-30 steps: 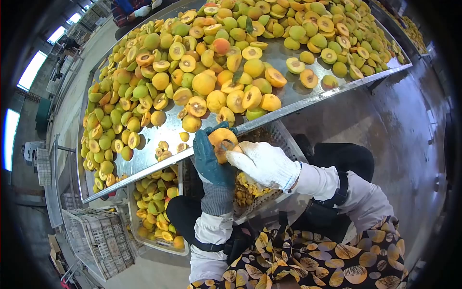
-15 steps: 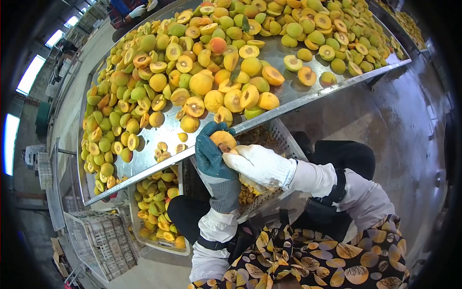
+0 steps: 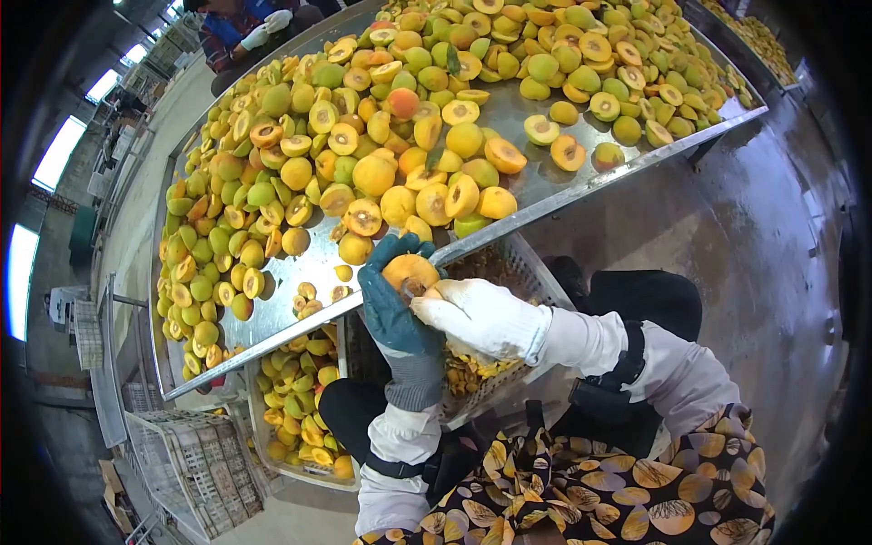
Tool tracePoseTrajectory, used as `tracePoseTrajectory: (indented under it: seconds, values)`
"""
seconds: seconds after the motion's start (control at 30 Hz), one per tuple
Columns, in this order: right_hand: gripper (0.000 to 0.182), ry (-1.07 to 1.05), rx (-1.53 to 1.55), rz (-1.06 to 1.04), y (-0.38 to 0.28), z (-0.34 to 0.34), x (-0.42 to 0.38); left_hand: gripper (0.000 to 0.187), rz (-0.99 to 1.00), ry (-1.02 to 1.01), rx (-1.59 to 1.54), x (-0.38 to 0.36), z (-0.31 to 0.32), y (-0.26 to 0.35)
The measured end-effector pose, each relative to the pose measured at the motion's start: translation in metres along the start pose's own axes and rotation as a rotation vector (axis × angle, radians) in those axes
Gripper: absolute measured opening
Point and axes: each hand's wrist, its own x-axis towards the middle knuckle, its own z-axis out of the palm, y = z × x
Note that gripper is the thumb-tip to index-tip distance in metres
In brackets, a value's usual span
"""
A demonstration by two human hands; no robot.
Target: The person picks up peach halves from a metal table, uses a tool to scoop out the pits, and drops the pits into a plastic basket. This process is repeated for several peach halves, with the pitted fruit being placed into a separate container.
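My left hand (image 3: 389, 309), in a green coated glove with a grey cuff, cradles a peach half (image 3: 409, 270) with its cut side facing up and towards my right. Pressed against the cut face at the pit hollow are the pinched fingers of my right hand (image 3: 490, 320), in a white knit glove. Something small and greyish shows at those fingertips, too hidden to name. Both hands are just in front of the near edge of a metal table (image 3: 292, 254), which is heaped with halved peaches (image 3: 372, 173).
Under the table edge stands a crate (image 3: 542, 272) with scraps and pits, beside a white crate (image 3: 350, 472) of peach halves. Stacked crates (image 3: 195, 463) sit at the lower left. Across the table, a person's white-gloved hands (image 3: 263, 32) show. Wet floor (image 3: 763, 236) lies to the right.
The view has shifted slightly, so more of the person across the table shows. My hands keep the same peach half, with the right fingertips still at its pit hollow.
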Motion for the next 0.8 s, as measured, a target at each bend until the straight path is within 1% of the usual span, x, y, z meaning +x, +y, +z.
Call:
tracePoseTrajectory:
  seconds: [0.03, 0.07, 0.1, 0.13, 0.2, 0.27, 0.3, 0.37, 0.47, 0.5, 0.57, 0.6, 0.7, 0.77, 0.8]
  values:
    - [0.041, 0.101, -0.251, -0.145, 0.004, 0.004, -0.003, 0.05, -0.11, -0.03, -0.128, 0.003, -0.003, 0.003]
    - [0.04, 0.198, -0.505, -0.289, 0.008, 0.004, -0.005, 0.049, -0.038, -0.136, 0.164, 0.007, -0.013, 0.006]
    - [0.045, 0.135, -0.434, -0.121, 0.0, -0.001, -0.006, 0.049, 0.036, -0.235, 0.457, 0.01, -0.028, 0.008]
    - [0.046, 0.109, -0.406, -0.042, -0.002, -0.002, -0.005, 0.048, 0.111, -0.329, 0.754, 0.012, -0.036, 0.008]
    - [0.049, 0.053, -0.336, 0.116, -0.006, 0.001, -0.004, 0.047, 0.107, -0.273, 0.845, 0.009, -0.039, 0.01]
    - [0.05, 0.136, -0.38, 0.117, -0.013, 0.003, -0.005, 0.047, 0.192, -0.241, 1.061, 0.007, -0.03, 0.017]
    - [0.05, 0.178, -0.405, 0.119, -0.016, 0.003, -0.006, 0.049, 0.026, -0.124, 0.613, 0.007, -0.03, 0.011]
    - [0.05, 0.182, -0.363, 0.135, -0.018, 0.003, -0.005, 0.053, -0.285, 0.104, -0.293, 0.009, -0.031, -0.009]
    - [0.05, 0.197, -0.315, 0.111, -0.013, 0.003, -0.004, 0.058, -0.069, 0.134, -0.079, 0.005, -0.017, -0.014]
    - [0.05, 0.201, -0.3, 0.094, -0.009, 0.005, -0.004, 0.056, -0.046, 0.118, 0.008, 0.002, -0.013, -0.008]
    - [0.041, 0.174, -0.353, 0.019, -0.002, 0.007, -0.005, 0.055, 0.001, 0.084, 0.181, -0.002, -0.002, 0.007]
    - [0.038, 0.163, -0.38, -0.018, 0.0, 0.007, -0.005, 0.055, 0.029, 0.091, 0.237, -0.002, 0.0, 0.005]
    - [0.034, 0.146, -0.348, -0.085, 0.001, 0.005, -0.004, 0.054, 0.085, 0.097, 0.369, -0.005, 0.003, 0.002]
    - [0.047, 0.076, -0.075, 0.098, 0.005, 0.006, 0.0, 0.055, 0.097, 0.081, 0.402, -0.006, 0.008, 0.003]
    - [0.054, 0.041, 0.063, 0.188, 0.001, 0.004, 0.003, 0.052, 0.109, 0.064, 0.436, -0.005, 0.007, 0.003]
